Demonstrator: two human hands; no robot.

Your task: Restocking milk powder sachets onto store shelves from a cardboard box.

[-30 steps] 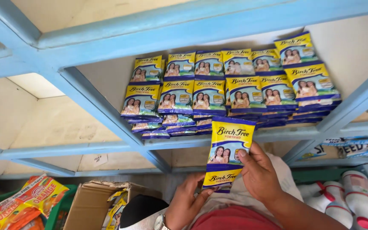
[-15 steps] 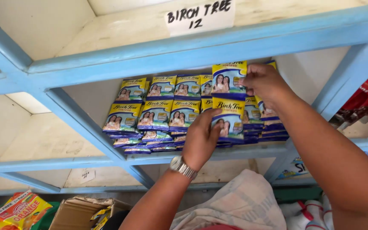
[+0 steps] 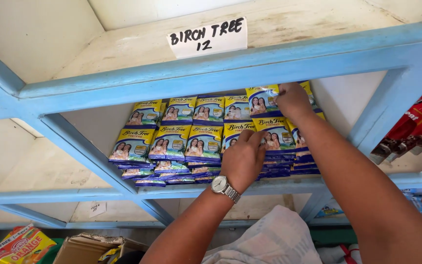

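Since half a second ago both hands have settled deeper onto the sachet stacks; one second ago they held a sachet below the shelf, so it now looks placed or nearly so.

Blue shelf frame (image 3: 230,66) spans the view, with a handwritten paper label (image 3: 207,36) on the board above. Pale shelf board under it carries two rows of sachet stacks (image 3: 172,142), yellow and blue packs with a photo print, running from the left part of the shelf to its right end.

Right hand (image 3: 293,100) reaches to the back row near the right end, fingers closed on the top edge of a back-row sachet (image 3: 262,101). Left hand (image 3: 242,159), wristwatch (image 3: 224,187) on the wrist, lies flat with fingers together pressing the front-row sachet (image 3: 272,134); I can't tell if it pinches or only pushes.

Red packets (image 3: 416,127) hang at the right edge. Cardboard box (image 3: 81,249) and an orange packet (image 3: 18,244) sit below, bottom left. White cloth (image 3: 269,239) at bottom centre.
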